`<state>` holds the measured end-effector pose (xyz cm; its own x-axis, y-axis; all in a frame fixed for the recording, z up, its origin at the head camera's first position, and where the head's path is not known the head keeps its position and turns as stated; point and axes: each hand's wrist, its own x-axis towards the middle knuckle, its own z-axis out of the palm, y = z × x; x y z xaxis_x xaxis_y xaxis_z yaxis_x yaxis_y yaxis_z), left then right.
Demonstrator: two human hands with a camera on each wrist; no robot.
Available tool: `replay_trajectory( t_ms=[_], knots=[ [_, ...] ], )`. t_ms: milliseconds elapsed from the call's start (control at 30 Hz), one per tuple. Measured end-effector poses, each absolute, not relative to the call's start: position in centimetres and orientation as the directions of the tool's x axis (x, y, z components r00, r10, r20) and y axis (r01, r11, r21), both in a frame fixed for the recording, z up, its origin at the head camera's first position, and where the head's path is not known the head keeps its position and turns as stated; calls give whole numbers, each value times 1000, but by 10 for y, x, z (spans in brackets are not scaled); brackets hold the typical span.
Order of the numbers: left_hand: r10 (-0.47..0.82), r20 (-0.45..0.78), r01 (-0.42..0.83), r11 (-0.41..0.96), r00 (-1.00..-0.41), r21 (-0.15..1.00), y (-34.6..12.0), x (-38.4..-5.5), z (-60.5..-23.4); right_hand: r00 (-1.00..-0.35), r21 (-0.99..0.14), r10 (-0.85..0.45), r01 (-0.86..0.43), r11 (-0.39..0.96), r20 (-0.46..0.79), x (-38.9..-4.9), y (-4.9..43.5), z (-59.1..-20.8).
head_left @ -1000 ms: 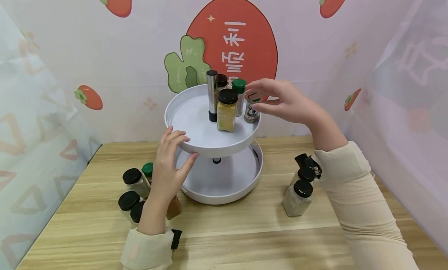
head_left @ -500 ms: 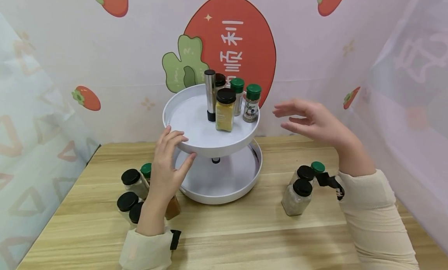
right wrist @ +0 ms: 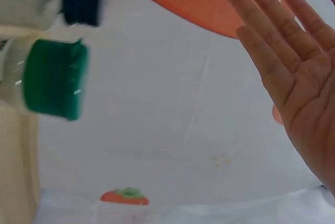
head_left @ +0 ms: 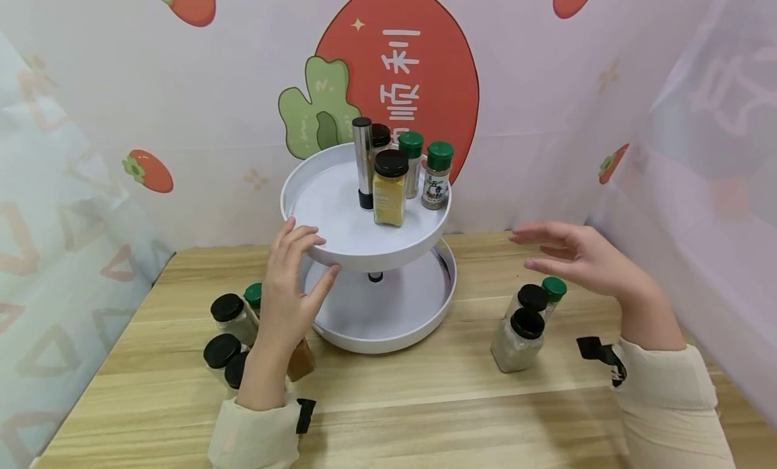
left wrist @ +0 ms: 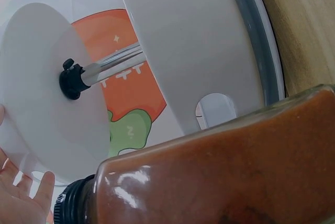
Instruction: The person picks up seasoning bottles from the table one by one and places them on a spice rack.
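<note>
A white two-tier round rack stands mid-table in the head view. My left hand [head_left: 288,300] rests on the near-left rim of its upper tray [head_left: 330,219], fingers over the edge and thumb lower down outside. On that tray stand a five-spice shaker [head_left: 436,179] with a green cap, another green-capped shaker [head_left: 411,162], a yellow spice jar [head_left: 390,196] and a dark-lidded jar [head_left: 380,137] behind. The lower tray [head_left: 370,324] holds nothing visible. My right hand [head_left: 583,256] hovers, holding nothing, above a green-capped bottle [head_left: 554,290] and two black-lidded jars [head_left: 516,344].
A metal post [head_left: 363,158] rises through the upper tray. Several spice jars [head_left: 235,320] stand at the left, partly behind my left forearm. A brown-filled jar [left wrist: 220,166] is close to the left wrist camera. Fabric backdrop [head_left: 231,199] borders the wooden table [head_left: 425,415].
My right hand has moved away from the five-spice shaker on the upper tray, going right and down toward the bottles at right. The left hand has stayed at the rim.
</note>
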<state>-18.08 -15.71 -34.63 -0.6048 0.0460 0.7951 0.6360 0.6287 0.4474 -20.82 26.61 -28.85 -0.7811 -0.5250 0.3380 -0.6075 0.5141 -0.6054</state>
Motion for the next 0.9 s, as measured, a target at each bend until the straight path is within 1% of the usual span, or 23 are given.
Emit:
replay_trajectory(
  t_ms=[233,433,567,900],
  knots=[
    [36,796,635,626,-604,453,-158,-180,-347,-819,-632,-469,-562,534,331,-205,282,-310],
    [39,792,635,622,-609,458,-158,-180,-348,-849,-642,-449,-512,571,278,-205,299,-327],
    [45,799,641,625,-600,446,-158,-181,-348,-854,-650,-451,-499,573,259,-207,305,-337],
    [54,786,628,636,-616,448,-158,-181,-346,-869,-672,-424,-474,569,255,-208,314,-358]
  ],
)
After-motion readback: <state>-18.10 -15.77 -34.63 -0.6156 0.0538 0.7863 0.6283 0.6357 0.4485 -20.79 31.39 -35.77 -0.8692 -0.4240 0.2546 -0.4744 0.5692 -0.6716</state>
